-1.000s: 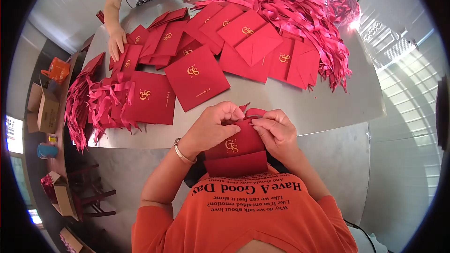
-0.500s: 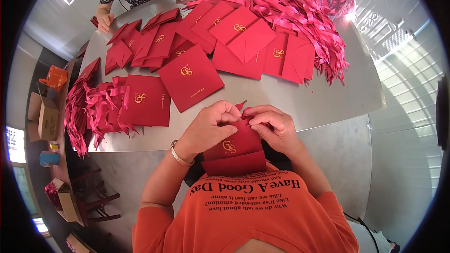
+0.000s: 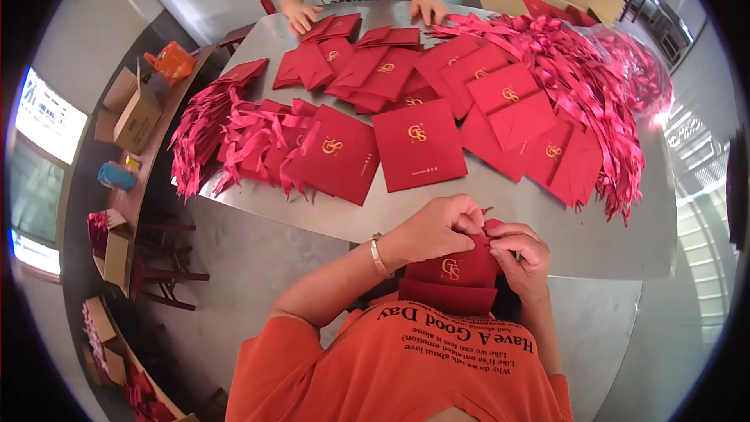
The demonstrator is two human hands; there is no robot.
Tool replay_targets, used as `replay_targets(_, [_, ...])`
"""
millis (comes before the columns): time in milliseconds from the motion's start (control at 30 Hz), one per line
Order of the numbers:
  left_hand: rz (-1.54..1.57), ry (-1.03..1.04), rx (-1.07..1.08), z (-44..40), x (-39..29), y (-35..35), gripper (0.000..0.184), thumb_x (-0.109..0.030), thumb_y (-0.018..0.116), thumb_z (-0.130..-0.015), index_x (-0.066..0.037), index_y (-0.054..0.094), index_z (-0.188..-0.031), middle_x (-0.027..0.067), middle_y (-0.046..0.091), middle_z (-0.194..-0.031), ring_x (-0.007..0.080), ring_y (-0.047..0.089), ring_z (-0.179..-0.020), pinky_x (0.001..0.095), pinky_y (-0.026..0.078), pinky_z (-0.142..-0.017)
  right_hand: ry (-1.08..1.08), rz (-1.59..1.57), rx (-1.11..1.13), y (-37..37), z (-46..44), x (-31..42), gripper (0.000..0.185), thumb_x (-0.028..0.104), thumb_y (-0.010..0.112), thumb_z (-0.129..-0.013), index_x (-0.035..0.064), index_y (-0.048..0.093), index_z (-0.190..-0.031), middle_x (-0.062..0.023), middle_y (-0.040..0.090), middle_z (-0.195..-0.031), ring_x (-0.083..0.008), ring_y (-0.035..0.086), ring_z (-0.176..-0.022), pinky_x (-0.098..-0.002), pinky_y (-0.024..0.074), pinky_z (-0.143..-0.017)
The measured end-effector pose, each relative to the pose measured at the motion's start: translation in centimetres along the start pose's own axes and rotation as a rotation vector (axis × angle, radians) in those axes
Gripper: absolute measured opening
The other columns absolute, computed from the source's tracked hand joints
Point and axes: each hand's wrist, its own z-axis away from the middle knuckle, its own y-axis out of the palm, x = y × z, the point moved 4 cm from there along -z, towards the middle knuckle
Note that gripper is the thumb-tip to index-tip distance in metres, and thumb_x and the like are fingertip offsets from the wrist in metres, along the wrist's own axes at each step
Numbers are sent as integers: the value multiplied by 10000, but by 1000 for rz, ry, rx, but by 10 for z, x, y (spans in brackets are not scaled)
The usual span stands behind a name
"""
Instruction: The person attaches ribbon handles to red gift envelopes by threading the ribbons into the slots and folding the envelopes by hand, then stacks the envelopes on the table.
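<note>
A small red paper gift bag (image 3: 451, 268) with a gold logo rests against my lap, its lower part folded up in front of my orange shirt. At its top edge, my left hand (image 3: 439, 228), with a bracelet on the wrist, is closed in a pinch on a red ribbon (image 3: 493, 225). My right hand (image 3: 522, 256) pinches at the same ribbon from the other side, by the bag's upper corner. Fingers hide most of the ribbon and where it meets the bag. Beyond my hands, a flat red bag (image 3: 419, 144) lies on the metal table (image 3: 328, 223).
Several red bags (image 3: 383, 70) are heaped mid-table. Loose pink-red ribbons (image 3: 578, 70) pile up at the right, beside a clear plastic bag (image 3: 641, 70). Ribboned bags (image 3: 258, 137) lie at the left. Across the table, a person's hands (image 3: 428, 5) rest near the edge. Cardboard boxes (image 3: 137, 117) stand at left.
My view has turned left, so the table and bags appear shifted right. Both my hands remain pinching at the top of the bag. The person opposite has both hands lower on the table.
</note>
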Motion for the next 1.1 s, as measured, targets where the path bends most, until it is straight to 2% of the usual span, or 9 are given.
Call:
replay_targets(300, [23,32,60,1,0,-3,213,51,643,-768,-32,526,-926,24,635,-828,46,566,-772,204,455,-677,43,-62,27,7,-2,2,98,-6,713,-819,34,648,-881,-119,655,-934,-200,631,-840,-295,512,-719])
replay_targets(367, [-51,26,86,3,-2,-4,191,37,651,-766,-33,533,-899,16,632,-793,39,557,-735,203,451,-650,31,-51,38,8,-2,1,100,-12,708,-820,34,644,-881,-117,654,-936,-200,630,-853,-293,508,-729])
replay_targets(600, [-86,116,-37,8,-5,-1,204,0,674,-759,-14,549,-920,40,644,-779,62,573,-721,224,463,-637,50,-4,54,7,1,-7,107,-45,661,-840,26,612,-904,-108,626,-1014,-172,609,-894,-277,488,-767])
replay_targets(833, [-170,219,-162,12,3,2,235,-44,695,-748,3,566,-939,86,658,-803,134,625,-749,271,503,-679,150,-76,82,9,1,-9,129,-74,628,-849,12,597,-941,-117,628,-1052,-127,562,-854,-241,457,-734])
replay_targets(900, [-172,246,-164,17,3,3,240,-42,691,-744,1,571,-947,92,661,-809,161,639,-757,289,511,-694,215,-85,106,11,2,-6,130,-77,602,-867,12,572,-957,-92,600,-1031,-107,527,-824,-236,444,-718])
replay_targets(967, [-309,282,-198,24,-2,3,243,-36,684,-742,-4,578,-958,106,651,-848,222,647,-796,331,520,-719,164,-73,109,12,1,-2,123,-73,583,-882,18,557,-960,-80,578,-1024,-88,506,-787,-219,432,-676])
replay_targets(1000, [-307,290,-213,28,0,2,243,-36,684,-742,-4,578,-958,106,651,-848,222,647,-796,331,520,-719,119,-68,96,12,0,0,117,-70,565,-898,25,541,-963,-67,555,-1016,-69,485,-751,-203,419,-635])
replay_targets(1067, [-453,526,-419,42,-1,-2,262,-42,677,-755,-15,574,-995,139,628,-957,262,638,-825,357,523,-721,100,-65,101,12,-1,0,113,-69,557,-902,26,537,-960,-58,541,-999,-66,473,-745,-201,410,-632])
replay_targets(1100, [-451,530,-432,47,5,-7,262,-42,677,-755,-15,574,-995,139,628,-957,262,638,-825,357,523,-721,91,-62,89,11,-1,0,110,-68,549,-906,27,533,-957,-50,527,-982,-64,461,-740,-199,400,-629])
